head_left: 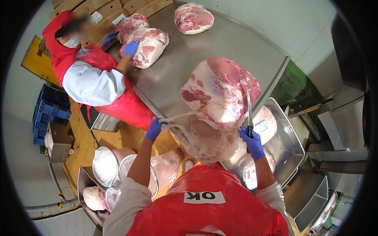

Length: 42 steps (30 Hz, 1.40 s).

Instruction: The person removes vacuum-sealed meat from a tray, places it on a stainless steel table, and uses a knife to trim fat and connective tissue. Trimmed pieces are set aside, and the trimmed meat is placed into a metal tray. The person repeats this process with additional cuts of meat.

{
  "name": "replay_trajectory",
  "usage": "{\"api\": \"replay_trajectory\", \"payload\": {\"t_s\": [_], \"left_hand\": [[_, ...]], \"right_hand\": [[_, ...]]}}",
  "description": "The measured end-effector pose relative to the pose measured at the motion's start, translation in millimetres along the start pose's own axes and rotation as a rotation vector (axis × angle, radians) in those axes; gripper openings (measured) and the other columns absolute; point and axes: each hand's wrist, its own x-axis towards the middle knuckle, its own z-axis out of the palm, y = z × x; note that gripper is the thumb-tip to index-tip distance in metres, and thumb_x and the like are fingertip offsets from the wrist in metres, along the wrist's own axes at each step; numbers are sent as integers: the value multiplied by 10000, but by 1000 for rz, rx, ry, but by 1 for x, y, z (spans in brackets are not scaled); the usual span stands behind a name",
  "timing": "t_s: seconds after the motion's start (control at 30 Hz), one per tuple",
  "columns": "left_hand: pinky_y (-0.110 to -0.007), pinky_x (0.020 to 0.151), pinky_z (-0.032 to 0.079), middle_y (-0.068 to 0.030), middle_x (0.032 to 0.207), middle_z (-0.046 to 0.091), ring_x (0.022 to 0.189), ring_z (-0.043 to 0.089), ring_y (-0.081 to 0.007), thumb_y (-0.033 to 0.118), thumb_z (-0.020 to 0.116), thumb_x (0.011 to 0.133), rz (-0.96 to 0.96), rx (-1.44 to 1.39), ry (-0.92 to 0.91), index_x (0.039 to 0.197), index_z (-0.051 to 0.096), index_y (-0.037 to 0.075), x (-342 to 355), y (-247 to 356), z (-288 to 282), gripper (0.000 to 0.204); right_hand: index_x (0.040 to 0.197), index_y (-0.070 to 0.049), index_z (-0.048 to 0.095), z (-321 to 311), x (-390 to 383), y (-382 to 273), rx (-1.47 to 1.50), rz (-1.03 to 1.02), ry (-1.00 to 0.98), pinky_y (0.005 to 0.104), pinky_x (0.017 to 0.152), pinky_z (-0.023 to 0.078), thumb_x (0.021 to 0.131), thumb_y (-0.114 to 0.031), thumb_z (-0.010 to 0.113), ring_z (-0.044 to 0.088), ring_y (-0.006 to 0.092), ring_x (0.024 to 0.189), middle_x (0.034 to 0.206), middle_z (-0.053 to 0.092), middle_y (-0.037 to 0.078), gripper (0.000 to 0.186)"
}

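Observation:
My left hand, in a blue glove, is closed on the edge of a thin see-through plastic bag. The plastic stretches to the right and hangs off the table's near edge. A boning knife with a black handle is gripped in my right hand, also gloved in blue. Its blade points away from me, in front of the right side of a large cut of raw meat. That cut, pink with white fat, lies at the near end of the steel table, against the bag.
Across the table at left, a co-worker in a red apron has gloved hands on two cuts. Another cut lies at the far edge. A steel tub with meat stands at right. Lower left are metal bins with plastic-lined contents.

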Motion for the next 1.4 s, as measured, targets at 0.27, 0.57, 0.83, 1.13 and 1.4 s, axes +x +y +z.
{"api": "replay_trajectory", "payload": {"t_s": [0.27, 0.57, 0.83, 1.13, 1.4], "left_hand": [[-392, 968, 498, -220, 1149, 683, 1104, 652, -359, 323, 722, 908, 698, 789, 372, 1239, 629, -17, -27, 59, 58, 484], [-398, 1019, 474, -251, 1320, 606, 1207, 607, -331, 494, 791, 798, 316, 156, 165, 1385, 499, -61, 53, 144, 194, 859], [-391, 977, 498, -246, 1216, 667, 1108, 655, -348, 580, 774, 756, 181, 295, 94, 1325, 560, -67, 74, 154, 173, 887], [-319, 740, 501, -72, 984, 694, 775, 620, -148, 592, 637, 922, -215, -90, -75, 1146, 679, 21, 8, 148, 166, 615], [-285, 717, 470, 0, 851, 600, 761, 540, -127, 415, 646, 962, 16, -359, 199, 1056, 681, 75, 37, 88, 169, 354]], "right_hand": [[1205, -23, 671, -49, 52, -20, -131, -412, 254, 243, 794, 490, 909, -49, 726, 581, 81, 874, 997, 660, 0, 302], [1185, -11, 670, -6, 127, -49, -139, -461, 111, 237, 747, 478, 882, -99, 769, 552, 78, 824, 958, 647, -22, 331], [1287, -24, 653, -11, 120, -40, -142, -427, 10, 219, 721, 466, 898, -82, 752, 516, 50, 801, 967, 619, -67, 405], [1284, -11, 660, -55, 176, -63, -162, -307, -35, 247, 856, 493, 899, -42, 730, 586, 82, 919, 1070, 686, -17, 392], [1275, -35, 677, -30, 208, -94, -403, -318, -16, 249, 801, 499, 916, -80, 711, 582, 71, 859, 1016, 705, -6, 363]]}}
